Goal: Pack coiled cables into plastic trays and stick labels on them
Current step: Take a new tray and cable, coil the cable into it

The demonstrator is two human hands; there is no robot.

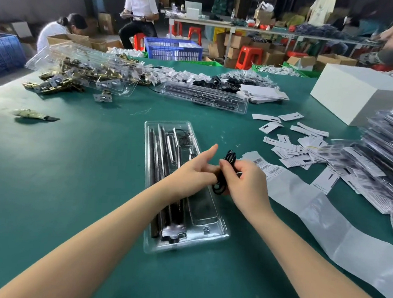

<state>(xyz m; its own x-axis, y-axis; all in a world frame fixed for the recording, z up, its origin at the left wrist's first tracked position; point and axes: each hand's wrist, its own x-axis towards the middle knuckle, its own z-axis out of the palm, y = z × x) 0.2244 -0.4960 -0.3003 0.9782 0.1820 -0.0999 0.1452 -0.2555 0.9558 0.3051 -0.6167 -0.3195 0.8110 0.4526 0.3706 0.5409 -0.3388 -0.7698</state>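
Over the middle of the green worktop (75,186), both hands meet on a small black coiled cable (224,172). The right hand (244,183) has its fingers curled round the coil, which shows above and below its grip. The left hand (196,172) touches the cable's lower part with curled fingers, its thumb stretched out straight; how firmly it grips cannot be told. Both hands hover above a clear plastic tray (211,220) lying lengthwise toward the near edge, with dark metal parts in its left compartments. A strip of label backing paper (326,220) with barcode labels runs toward the right edge, beside loose white tags (291,151) and a stack of packed trays (387,159). Near the far edge lie another filled tray (204,97) and a white box (360,91).
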